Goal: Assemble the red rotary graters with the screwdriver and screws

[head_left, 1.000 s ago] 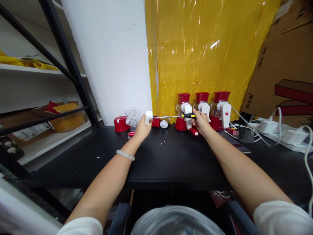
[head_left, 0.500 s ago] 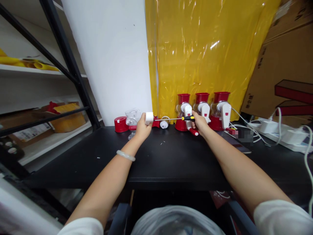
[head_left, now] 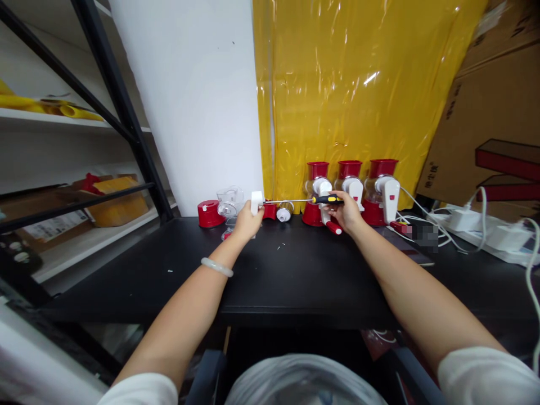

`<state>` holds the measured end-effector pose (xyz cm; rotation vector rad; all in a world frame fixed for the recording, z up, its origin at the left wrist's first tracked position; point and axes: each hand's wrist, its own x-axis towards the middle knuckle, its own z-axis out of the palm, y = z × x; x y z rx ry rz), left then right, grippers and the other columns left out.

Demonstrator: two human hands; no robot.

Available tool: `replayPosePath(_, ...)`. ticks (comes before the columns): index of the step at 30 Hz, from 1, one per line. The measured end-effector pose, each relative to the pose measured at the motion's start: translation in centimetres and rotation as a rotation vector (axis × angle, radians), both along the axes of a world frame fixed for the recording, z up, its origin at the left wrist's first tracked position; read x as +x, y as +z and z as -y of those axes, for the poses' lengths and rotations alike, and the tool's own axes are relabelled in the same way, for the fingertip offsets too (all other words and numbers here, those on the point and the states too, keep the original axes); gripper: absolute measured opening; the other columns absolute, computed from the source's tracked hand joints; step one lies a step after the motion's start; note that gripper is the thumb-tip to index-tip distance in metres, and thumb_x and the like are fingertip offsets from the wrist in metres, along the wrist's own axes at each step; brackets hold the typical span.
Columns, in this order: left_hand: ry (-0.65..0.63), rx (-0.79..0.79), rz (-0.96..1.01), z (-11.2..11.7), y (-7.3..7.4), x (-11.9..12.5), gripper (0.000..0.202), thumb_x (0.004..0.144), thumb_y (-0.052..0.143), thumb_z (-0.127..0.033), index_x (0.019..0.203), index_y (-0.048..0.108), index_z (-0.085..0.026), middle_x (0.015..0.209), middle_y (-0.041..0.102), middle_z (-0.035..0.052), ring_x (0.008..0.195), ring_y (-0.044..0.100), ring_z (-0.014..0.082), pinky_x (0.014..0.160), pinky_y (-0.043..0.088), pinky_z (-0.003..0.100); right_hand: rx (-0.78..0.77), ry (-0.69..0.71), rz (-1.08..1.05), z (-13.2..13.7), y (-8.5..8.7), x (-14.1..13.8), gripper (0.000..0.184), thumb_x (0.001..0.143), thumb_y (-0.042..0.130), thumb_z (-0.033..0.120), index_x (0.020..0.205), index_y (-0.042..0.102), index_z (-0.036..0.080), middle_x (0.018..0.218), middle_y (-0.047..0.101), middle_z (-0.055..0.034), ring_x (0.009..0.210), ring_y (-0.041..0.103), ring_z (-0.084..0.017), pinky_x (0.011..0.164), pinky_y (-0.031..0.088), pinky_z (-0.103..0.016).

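In the head view my left hand (head_left: 248, 220) is closed around a small white plastic part (head_left: 256, 201). A screwdriver (head_left: 328, 199) with a black and yellow handle lies level in my right hand (head_left: 346, 211), its fingers closed on the handle. The thin shaft points left, and its tip meets or nearly meets the white part; the exact contact is too small to tell. Behind my left hand are a red base (head_left: 210, 214) and a clear plastic housing (head_left: 228, 203). A drum-like piece (head_left: 284, 211) and a red piece (head_left: 270, 211) lie between my hands.
Three red and white hand-crank graters (head_left: 317, 169) stand at the back right of the black table (head_left: 270, 281). White cables and a power strip (head_left: 498, 239) lie at the right, near a dark flat device (head_left: 405, 247). A metal-framed shelf (head_left: 126, 124) borders the left.
The white part in my left hand has turned and shows a narrower side. My right hand has shifted slightly right with the screwdriver, and more of its handle shows.
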<state>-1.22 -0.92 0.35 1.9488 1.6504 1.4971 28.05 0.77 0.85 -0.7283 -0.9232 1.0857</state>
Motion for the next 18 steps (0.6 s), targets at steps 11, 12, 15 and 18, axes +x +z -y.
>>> replayPosePath(11, 0.002, -0.050, -0.043, -0.35, -0.23, -0.20, 0.019, 0.087, 0.057, -0.029, 0.101, 0.060, -0.017, 0.069, 0.064, 0.0011, 0.055, 0.064, 0.0192, 0.065, 0.052, 0.032, 0.014, -0.033, 0.095, -0.36, -0.35, 0.28, 0.029, 0.079, 0.065, 0.046, 0.089, 0.050, 0.023, 0.056, 0.062, 0.0045, 0.039, 0.053, -0.009, 0.040, 0.037, -0.018)
replayPosePath(12, 0.007, -0.049, -0.043, -0.28, -0.16, -0.20, 0.019, 0.087, 0.057, -0.029, 0.101, 0.059, -0.017, 0.068, 0.064, 0.0011, 0.056, 0.064, 0.0196, 0.066, 0.052, 0.032, 0.017, -0.034, 0.100, -0.37, -0.36, 0.24, 0.032, 0.078, 0.066, 0.048, 0.088, 0.050, 0.023, 0.056, 0.062, 0.0047, 0.039, 0.053, -0.009, 0.039, 0.037, -0.017)
replayPosePath(15, 0.028, -0.035, -0.050, -0.19, -0.04, -0.23, 0.020, 0.087, 0.057, -0.031, 0.102, 0.059, -0.017, 0.068, 0.064, 0.0020, 0.060, 0.066, 0.0208, 0.069, 0.052, 0.033, 0.026, -0.043, 0.124, -0.39, -0.34, 0.12, 0.041, 0.076, 0.068, 0.057, 0.086, 0.049, 0.023, 0.054, 0.061, 0.0053, 0.037, 0.051, -0.008, 0.038, 0.035, -0.017)
replayPosePath(18, 0.044, 0.003, -0.073, -0.26, -0.05, -0.34, 0.021, 0.088, 0.057, -0.033, 0.102, 0.059, -0.018, 0.073, 0.066, 0.0043, 0.066, 0.067, 0.0227, 0.070, 0.052, 0.033, 0.030, -0.061, 0.150, -0.39, -0.31, 0.05, 0.045, 0.075, 0.068, 0.062, 0.083, 0.048, 0.022, 0.052, 0.060, 0.0050, 0.037, 0.050, -0.008, 0.038, 0.035, -0.017)
